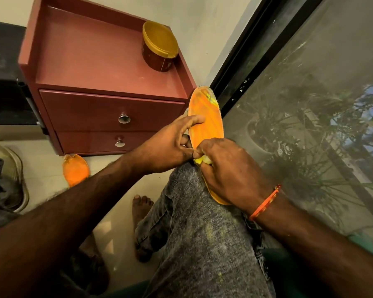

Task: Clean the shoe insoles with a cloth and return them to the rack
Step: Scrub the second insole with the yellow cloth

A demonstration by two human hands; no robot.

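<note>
**Insole held across the knee, cloth bunched under the right hand**

An orange insole [206, 123] lies lengthwise along the person's raised knee [194, 203], which is clad in grey jeans. Its toe end points up toward the front right corner of a red-brown drawer cabinet [108, 82]; its heel end shows just below the right wrist.

The left hand [166, 147] grips the insole's left edge, with the thumb laid across the orange face and the fingers curled behind. The right hand [228, 171] is closed on a small yellow cloth [200, 160] and presses it onto the middle of the insole. The two hands touch at the fingertips. An orange thread band [265, 203] circles the right wrist.

A second orange insole [75, 169] rests on the pale floor [116, 222] at the cabinet's bottom front edge, partly hidden by the left forearm. On the cabinet's top, near its back right corner, stands an open round tub [159, 49] with a yellow rim. The cabinet has two drawers with round metal knobs [124, 118]. A bare foot [141, 208] rests on the floor beside the knee. A dusty window [310, 104] fills the right side.
</note>
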